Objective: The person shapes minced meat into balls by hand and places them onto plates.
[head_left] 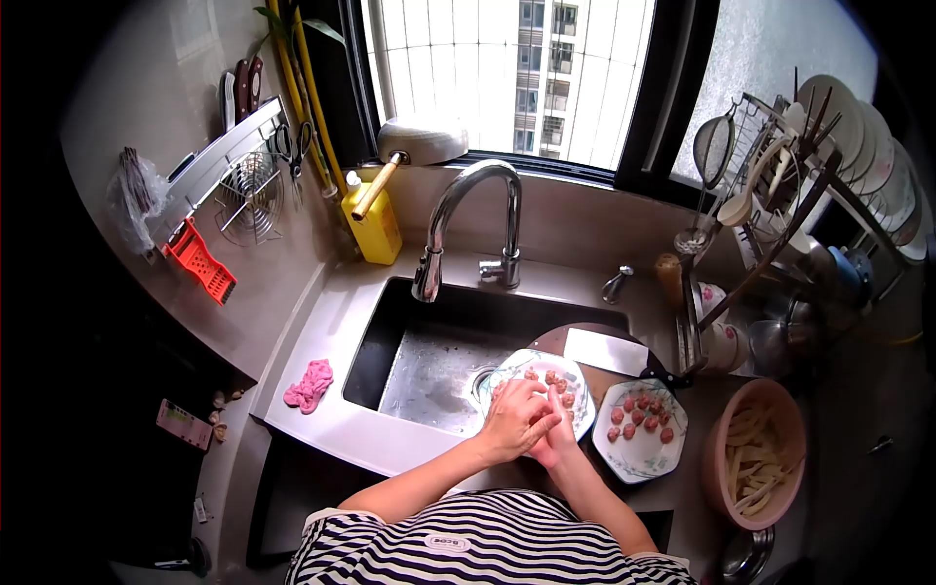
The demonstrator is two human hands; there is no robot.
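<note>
My left hand and my right hand are pressed together over the near edge of a white patterned plate. The fingers of both are closed, and whatever lies between the palms is hidden. Several small meatballs show on that plate beyond my hands. To the right, a second white plate carries several more meatballs. Behind the plates a cleaver lies flat on a round board.
The sink with its tall faucet is behind and left of my hands. A pink cloth lies on the left counter. A pink basin of pale strips and a dish rack stand at right.
</note>
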